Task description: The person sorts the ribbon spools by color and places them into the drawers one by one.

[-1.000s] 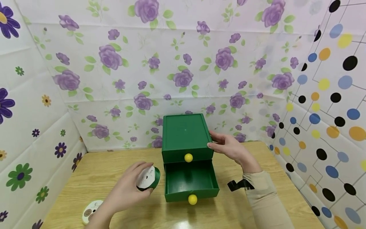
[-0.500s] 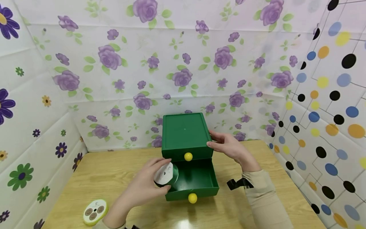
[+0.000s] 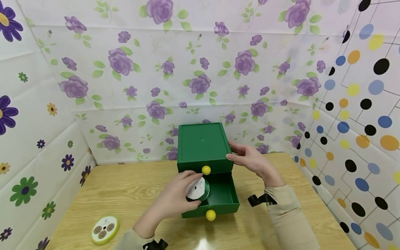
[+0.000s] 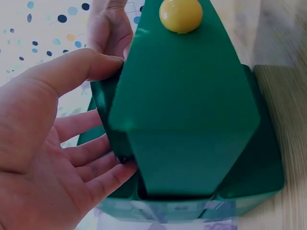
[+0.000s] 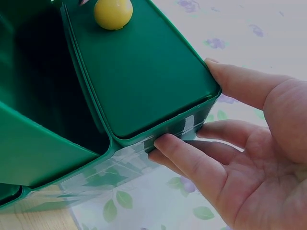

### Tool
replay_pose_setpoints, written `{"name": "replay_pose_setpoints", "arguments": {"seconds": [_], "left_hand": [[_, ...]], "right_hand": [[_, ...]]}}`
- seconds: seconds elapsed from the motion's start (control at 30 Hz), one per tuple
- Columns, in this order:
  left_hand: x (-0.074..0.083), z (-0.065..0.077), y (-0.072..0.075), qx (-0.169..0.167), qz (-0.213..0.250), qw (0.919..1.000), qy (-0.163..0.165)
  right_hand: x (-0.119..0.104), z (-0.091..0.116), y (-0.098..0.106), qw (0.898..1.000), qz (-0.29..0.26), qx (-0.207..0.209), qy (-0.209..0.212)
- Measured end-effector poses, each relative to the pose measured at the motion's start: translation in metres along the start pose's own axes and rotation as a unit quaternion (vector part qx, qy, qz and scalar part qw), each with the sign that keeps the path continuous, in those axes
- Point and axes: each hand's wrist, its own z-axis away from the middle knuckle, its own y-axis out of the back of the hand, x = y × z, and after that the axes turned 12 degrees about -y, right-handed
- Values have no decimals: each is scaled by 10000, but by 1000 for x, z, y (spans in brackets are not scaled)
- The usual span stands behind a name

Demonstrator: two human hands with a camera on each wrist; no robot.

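Observation:
My left hand grips a ribbon spool of dark green ribbon with a white paper face, thumb on the near side and fingers over the far side. The spool is tilted and sits within the left part of the pulled-out lower drawer. In the left wrist view the spool shows as a dark edge beside the drawer front. On the right, my right hand holds the side of the green drawer cabinet; in the right wrist view its thumb and fingertips touch the cabinet's upper corner.
A second spool, yellow-rimmed with a white face and brown circles, lies on the wooden table at the front left. The upper drawer, with a yellow knob, is closed. Patterned cloth walls stand behind and at both sides.
My left hand has carried the green ribbon spool rightward from beside the cabinet into the open lower drawer. The right hand has stayed on the cabinet's side.

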Motion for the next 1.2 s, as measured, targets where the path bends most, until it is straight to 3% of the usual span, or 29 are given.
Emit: {"name": "replay_pose_setpoints", "arguments": {"seconds": [0.33, 0.63, 0.97, 1.2], "left_hand": [[-8, -9, -7, -577, 221, 9980, 117], [-13, -28, -16, -1202, 228, 9922, 237], [-20, -41, -18, -1895, -325, 9796, -585], [-22, -43, -20, -2001, -855, 9740, -637]], "right_hand": [[-1, 1, 0, 10000, -48, 18, -24], [-1, 2, -1, 9999, -140, -33, 32], [-1, 0, -2, 9999, -132, -74, -2], [2, -1, -1, 9999, -118, -7, 38]]}}
